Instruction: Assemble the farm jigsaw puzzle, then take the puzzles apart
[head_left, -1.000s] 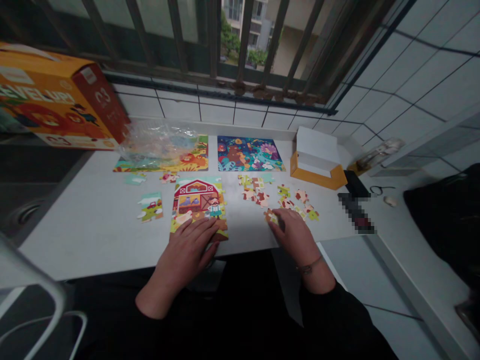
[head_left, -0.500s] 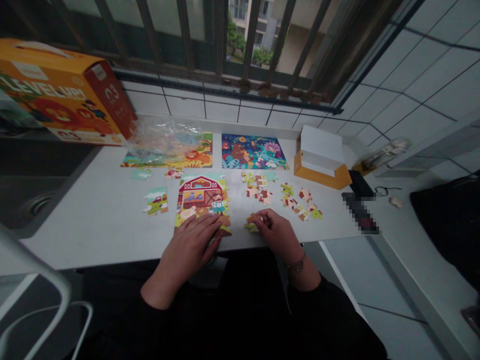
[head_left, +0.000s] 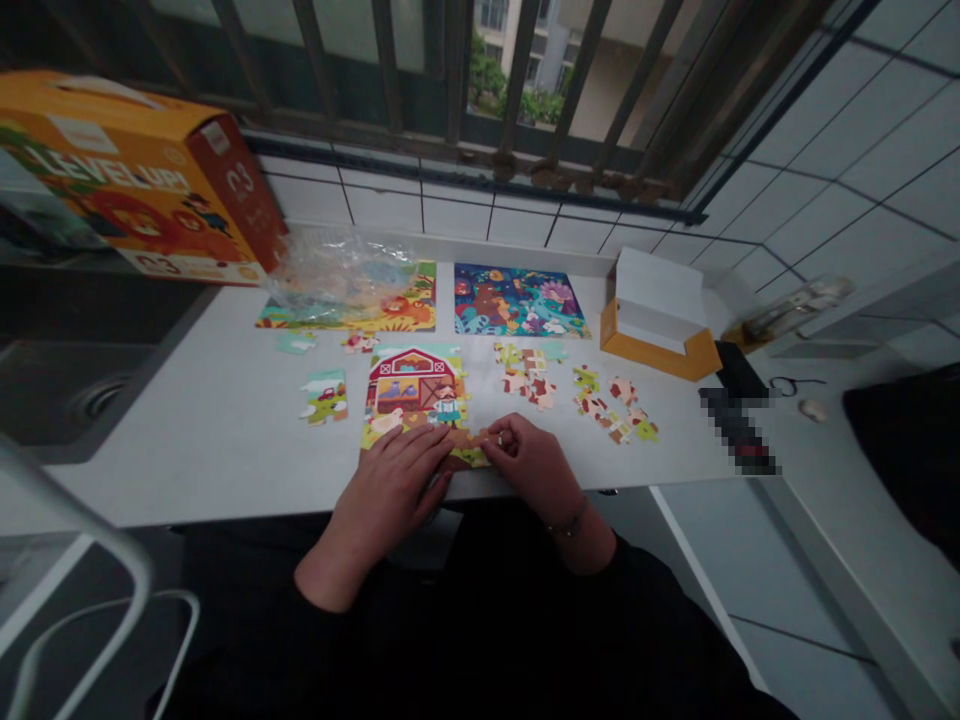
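A partly joined jigsaw puzzle [head_left: 412, 390] with a red barn and a farmer lies on the white table. My left hand [head_left: 397, 480] rests flat on its lower left, fingers stretched out. At the puzzle's lower right edge, my right hand [head_left: 529, 457] pinches a brown and green puzzle piece [head_left: 475, 452], which touches that edge; whether it is locked in cannot be told. Joined pieces with a red tractor [head_left: 327, 397] lie to the left. Right of the puzzle are joined cow pieces [head_left: 529, 378] and several loose pieces [head_left: 615, 408].
Behind lie a blue night-forest puzzle [head_left: 517, 302] and a lion puzzle [head_left: 409, 310] partly under clear plastic wrap [head_left: 330, 280]. An orange carton [head_left: 150, 190] stands back left, an open yellow box [head_left: 660, 340] back right. The table's front edge [head_left: 262, 519] is close to me.
My right hand has moved left with the brown and green piece, bringing it against the barn puzzle. My left hand has stayed on the puzzle. The whole view has shifted slightly.
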